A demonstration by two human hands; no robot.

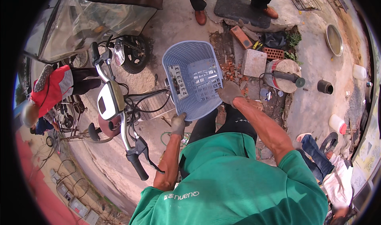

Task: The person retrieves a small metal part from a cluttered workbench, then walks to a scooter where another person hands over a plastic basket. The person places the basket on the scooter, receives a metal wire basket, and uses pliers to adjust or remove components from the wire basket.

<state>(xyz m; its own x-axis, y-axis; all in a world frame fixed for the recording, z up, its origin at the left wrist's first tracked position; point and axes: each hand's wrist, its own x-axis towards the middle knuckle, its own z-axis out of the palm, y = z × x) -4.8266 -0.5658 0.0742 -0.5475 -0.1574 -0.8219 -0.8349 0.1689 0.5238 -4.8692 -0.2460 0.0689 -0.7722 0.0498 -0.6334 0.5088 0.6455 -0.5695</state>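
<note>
A blue-grey plastic basket (180,54) with slotted walls is held in front of my body, its open side facing up toward me. A white plate with dark characters (177,82) sits against its left side. My left hand (178,125), in a grey glove, is closed on the near left corner of the rim. My right hand (229,92), also gloved, grips the right edge with its fingers bent over it. Left of the basket are the handlebars (102,70) of an electric bike with a white display housing (110,100); dark cables run from there toward the basket.
Someone in brown shoes (201,17) stands ahead, beside a black slab (242,11). Bricks (241,36), a pale block (254,62) and a round drum (283,72) lie to the right. A metal basin (334,40) is farther off. Other people are at left and lower right.
</note>
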